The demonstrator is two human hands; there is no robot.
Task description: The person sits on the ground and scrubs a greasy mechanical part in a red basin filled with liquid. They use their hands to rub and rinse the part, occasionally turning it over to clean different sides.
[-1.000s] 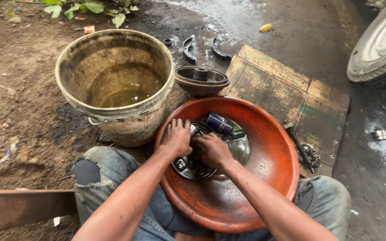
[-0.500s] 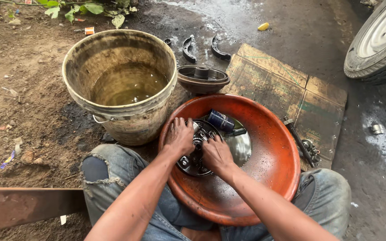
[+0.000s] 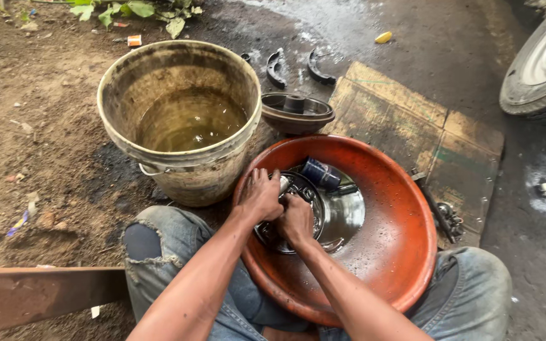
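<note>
A person is sitting on the ground in torn jeans, looking down at a wide orange basin (image 3: 406, 252) resting between the knees. Both hands are working together on a round metal part (image 3: 298, 218), dark and greasy, lying flat in a shallow pool of liquid at the bottom of the basin. The left hand (image 3: 261, 196) is closing its fingers over the part's upper left edge. The right hand (image 3: 296, 219) is pressing down on its middle, fingers curled; whether it is gripping something small underneath cannot be told.

The part is looking like a disc, so it has no real long axis; its open face is pointing up toward the camera. It is likely heavy, rigid and slick from the liquid and grime, so the rim is probably the safest place to take hold, with both hands.

A small dark blue can (image 3: 320, 173) is lying on its side in the basin just beyond the part. To the left, a dirty bucket (image 3: 159, 158) is holding murky water. Beyond the basin, a dark metal bowl-shaped piece (image 3: 296, 113) is sitting on the wet ground, with two curved black pieces (image 3: 295, 66) further off. A vehicle tyre (image 3: 541, 69) is showing at the upper right.
</note>
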